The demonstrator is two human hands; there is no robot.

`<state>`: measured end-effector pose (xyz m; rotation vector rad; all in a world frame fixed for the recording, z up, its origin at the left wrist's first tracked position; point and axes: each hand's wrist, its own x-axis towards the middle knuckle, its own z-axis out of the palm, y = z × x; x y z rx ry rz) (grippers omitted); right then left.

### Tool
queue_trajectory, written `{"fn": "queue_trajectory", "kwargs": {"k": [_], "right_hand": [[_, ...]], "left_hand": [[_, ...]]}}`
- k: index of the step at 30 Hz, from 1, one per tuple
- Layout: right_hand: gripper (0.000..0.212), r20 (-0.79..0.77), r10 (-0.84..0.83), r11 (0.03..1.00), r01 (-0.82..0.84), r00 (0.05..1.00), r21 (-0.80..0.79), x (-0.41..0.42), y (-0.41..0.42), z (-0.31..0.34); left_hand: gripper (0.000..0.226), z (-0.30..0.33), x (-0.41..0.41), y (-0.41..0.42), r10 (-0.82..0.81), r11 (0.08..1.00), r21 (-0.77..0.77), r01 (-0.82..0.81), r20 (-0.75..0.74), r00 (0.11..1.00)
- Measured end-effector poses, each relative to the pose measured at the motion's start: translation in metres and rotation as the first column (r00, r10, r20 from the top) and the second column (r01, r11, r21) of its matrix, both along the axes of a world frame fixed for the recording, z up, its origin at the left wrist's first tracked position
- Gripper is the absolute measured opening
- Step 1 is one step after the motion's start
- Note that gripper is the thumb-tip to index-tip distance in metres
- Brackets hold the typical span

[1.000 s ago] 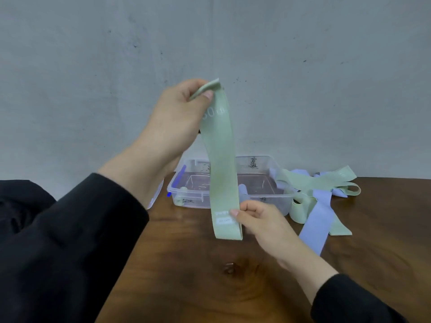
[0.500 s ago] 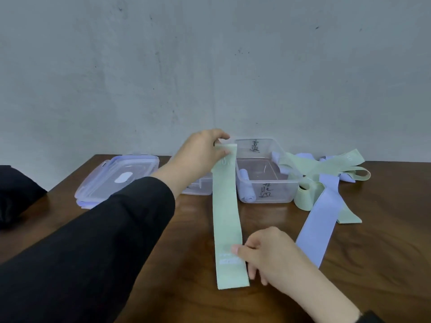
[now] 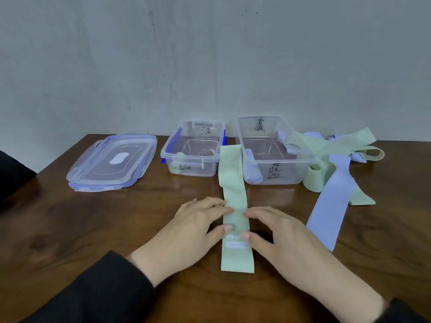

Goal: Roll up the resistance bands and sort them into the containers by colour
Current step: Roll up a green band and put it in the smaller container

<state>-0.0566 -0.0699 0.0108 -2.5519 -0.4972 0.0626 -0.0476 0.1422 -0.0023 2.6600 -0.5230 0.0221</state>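
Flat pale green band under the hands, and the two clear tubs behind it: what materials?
Flat pale green resistance band: looks like matte latex or rubber; limp, lies flat, printed markings. Clear lidless tubs: probably rigid translucent plastic, glossy; contents and table show through the walls.

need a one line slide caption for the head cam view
Both hands, left hand and right hand, press a green band flat on the wooden table before two clear containers.

both hands [image 3: 238, 238] on flat green band [image 3: 234, 201]
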Motion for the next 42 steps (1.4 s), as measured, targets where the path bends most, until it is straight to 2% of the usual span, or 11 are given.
{"fn": "queue_trajectory", "kwargs": {"k": [4,7,9,12,17,23,28,33,38,42], "right_hand": [[0.036,0.06,0.019,0.999,-0.021,0.998,0.034,-0.005,-0.003,-0.002],[0.013,0.092,0.113,0.989,-0.121,0.989,0.09,-0.014,-0.01,0.002],[0.013,0.056,0.248,0.968,-0.25,0.967,0.038,-0.019,-0.015,0.002],[0.019,0.035,0.36,0.931,-0.357,0.932,-0.07,-0.019,-0.02,-0.004],[0.014,0.024,0.365,0.927,-0.362,0.931,-0.098,-0.013,-0.016,-0.004],[0.02,0.024,0.334,0.942,-0.333,0.942,-0.046,-0.013,-0.013,-0.004],[0.006,0.062,0.3,0.954,-0.3,0.952,-0.02,-0.014,-0.009,-0.006],[0.012,0.062,0.299,0.954,-0.297,0.952,-0.04,-0.012,-0.009,-0.008],[0.027,0.071,0.316,0.948,-0.311,0.946,-0.063,-0.01,-0.014,-0.01],[0.023,0.14,0.313,0.95,-0.307,0.939,-0.062,-0.01,-0.01,-0.011]], "left_hand": [[0.041,0.001,-0.003,0.006,-0.02,1.0,0.006,0.02,0.035,0.999],[0.017,0.009,-0.012,0.008,-0.072,0.995,-0.064,0.076,0.073,0.995],[0.007,0.015,-0.021,0.008,-0.148,0.985,-0.079,0.153,0.068,0.987],[0.015,0.017,-0.032,0.009,-0.258,0.966,0.0,0.258,0.032,0.966],[0.026,0.018,-0.036,0.011,-0.282,0.955,0.1,0.281,-0.002,0.959],[0.016,0.017,-0.034,0.009,-0.274,0.958,0.096,0.27,0.025,0.962],[0.017,0.015,-0.036,0.004,-0.211,0.975,0.074,0.209,0.026,0.977],[0.008,0.013,-0.033,0.002,-0.185,0.981,0.067,0.182,0.041,0.982],[0.016,0.013,-0.033,0.004,-0.192,0.976,0.121,0.182,0.071,0.979],[0.015,0.012,-0.034,0.002,-0.2,0.968,0.174,0.18,0.107,0.974]]}}
